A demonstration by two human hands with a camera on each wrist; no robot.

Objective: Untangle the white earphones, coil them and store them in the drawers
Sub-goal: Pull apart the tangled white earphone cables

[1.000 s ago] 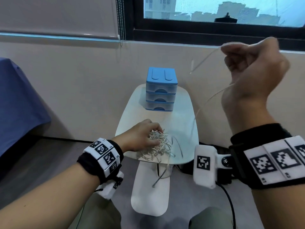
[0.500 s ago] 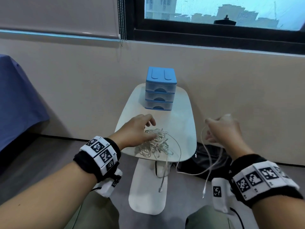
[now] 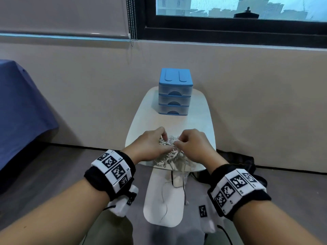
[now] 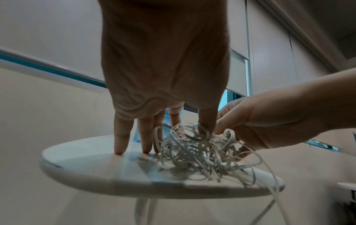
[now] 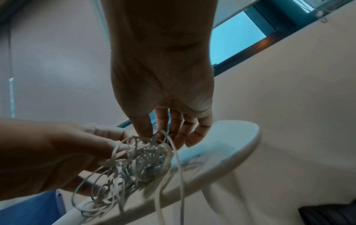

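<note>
1. Black wristbands with white square-code tags sit on both wrists, nearest the camera; below them, loose cord ends point(image 3: 184, 188) hang off the near counter edge toward the floor.
2. White earphones point(image 3: 170, 152) lie as one dense knot of thin, rubbery cable on the near edge of the counter point(image 3: 200, 121), between the two hands.
3. Left hand point(image 3: 150, 147): outer fingertips point(image 4: 120, 146) planted straight on the counter top, index finger and thumb dug into the knot. Whether the grip pinches a strand I cannot tell, cable hides it.
4. Right hand point(image 3: 192, 145): fingers bent over the knot's right side, thumb on top of the loops. Grip looks like it nips a strand, but contact is hidden, so cannot tell.
5. Step in hand, as I judge it: untangling, early stage; nothing coiled yet.
6. To do it well: pin the bundle with the left, find a free end, feed it back through loops instead of yanking; hard pulls likely tighten the knot. Watch the hanging ends, their weight could drag the lot off the edge.
7. Counter is smooth, glossy white, a rounded oblong on a white curved stand.
8. Drawers point(image 3: 175, 96) stand at the far end: blue flat top, three clear plastic fronts with blue arched handles, all closed, well apart from the knot.
</note>
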